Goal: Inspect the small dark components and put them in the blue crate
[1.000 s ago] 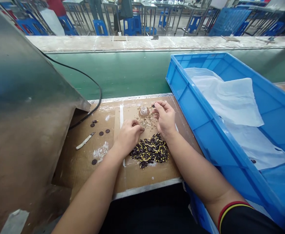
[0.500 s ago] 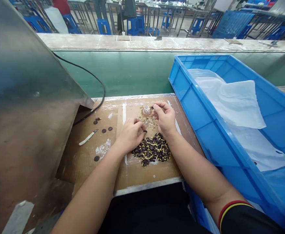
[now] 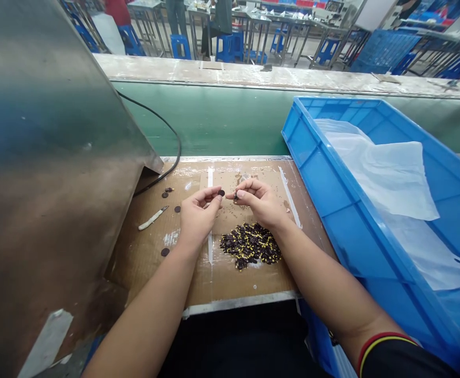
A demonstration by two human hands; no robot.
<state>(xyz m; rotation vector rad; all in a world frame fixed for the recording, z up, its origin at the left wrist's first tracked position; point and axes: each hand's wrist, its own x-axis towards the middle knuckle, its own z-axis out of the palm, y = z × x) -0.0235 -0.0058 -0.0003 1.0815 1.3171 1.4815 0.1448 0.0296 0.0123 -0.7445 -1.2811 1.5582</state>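
Observation:
Between thumb and fingers, my left hand pinches a small dark round disc. Facing it, my right hand is closed on a small dark piece, too tiny to make out fully. The two hands are close together above the cardboard. Below them lies a pile of small black-and-yellow parts. Behind my right hand a small clear round piece is partly hidden. Left of my left hand, several dark discs and a white-handled knife rest on the board.
A large blue crate with white plastic sheets stands at the right. On the left rises a metal housing, with a black cable beside it. A green belt runs behind the cardboard-covered bench.
My left hand has lifted from beside the pile and turned, now showing a disc in its fingertips. My right hand has come away from the clear piece toward the left hand. The view has shifted slightly.

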